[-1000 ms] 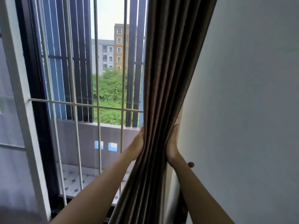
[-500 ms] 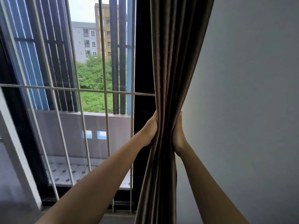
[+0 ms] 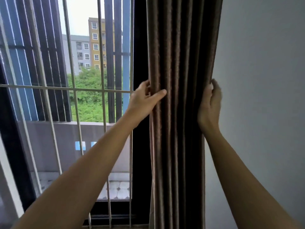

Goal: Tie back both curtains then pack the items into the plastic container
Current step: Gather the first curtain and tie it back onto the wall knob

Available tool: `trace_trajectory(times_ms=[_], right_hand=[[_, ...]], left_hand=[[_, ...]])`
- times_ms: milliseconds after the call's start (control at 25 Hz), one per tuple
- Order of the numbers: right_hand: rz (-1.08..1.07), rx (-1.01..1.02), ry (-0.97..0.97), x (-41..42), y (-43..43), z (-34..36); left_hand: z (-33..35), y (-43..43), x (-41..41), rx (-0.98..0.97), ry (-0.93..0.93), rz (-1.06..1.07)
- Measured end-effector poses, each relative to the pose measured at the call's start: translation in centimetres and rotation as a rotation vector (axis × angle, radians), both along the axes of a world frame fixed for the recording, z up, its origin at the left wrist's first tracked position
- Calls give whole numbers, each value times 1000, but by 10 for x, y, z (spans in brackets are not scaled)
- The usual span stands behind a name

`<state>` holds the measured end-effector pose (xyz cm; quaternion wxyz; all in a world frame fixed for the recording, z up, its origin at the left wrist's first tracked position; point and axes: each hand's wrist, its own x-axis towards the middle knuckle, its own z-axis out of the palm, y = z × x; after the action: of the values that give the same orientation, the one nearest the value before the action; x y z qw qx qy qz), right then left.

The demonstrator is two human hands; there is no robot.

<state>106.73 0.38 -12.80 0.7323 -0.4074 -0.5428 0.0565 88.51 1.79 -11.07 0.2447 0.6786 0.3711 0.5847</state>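
Note:
A dark brown pleated curtain [image 3: 179, 63] hangs gathered at the right side of the window, against the grey wall. My left hand [image 3: 143, 98] grips its left edge, thumb across the front folds and fingers behind. At the same height, my right hand [image 3: 210, 104] curls around the right edge, fingers tucked behind the fabric next to the wall. No tie-back, second curtain or plastic container is in view.
White metal window bars [image 3: 74, 90] and a dark window frame [image 3: 140, 47] stand left of the curtain. A plain grey wall [image 3: 264, 96] fills the right. Outside lie a tiled balcony floor [image 3: 118, 189], trees and buildings.
The curtain bundle has spread wider between my hands. My left thumb has come round to the front, and my right hand has shifted right toward the wall.

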Motion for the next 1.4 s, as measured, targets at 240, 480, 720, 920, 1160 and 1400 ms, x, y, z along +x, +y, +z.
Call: trace_trajectory(times_ms=[240,480,720,920,1160,1400], right_hand=[[-88,35,-414,-50,-2,16],[-185,-251,-639,-97,11,-48],[31,-284,-573,-131,14,-146],[134,-188,-522,-143,21,-167],[124,-186,-474,-143,21,-177],[-9,5,-422,-132,22,-178]], left_hand=[[38,10,-18,-51,191,247],[-5,53,-54,-93,362,149],[-55,58,-82,-194,469,62],[-64,49,-85,-302,439,-85],[-51,34,-74,-409,374,-203],[-46,36,-60,-265,585,10]])
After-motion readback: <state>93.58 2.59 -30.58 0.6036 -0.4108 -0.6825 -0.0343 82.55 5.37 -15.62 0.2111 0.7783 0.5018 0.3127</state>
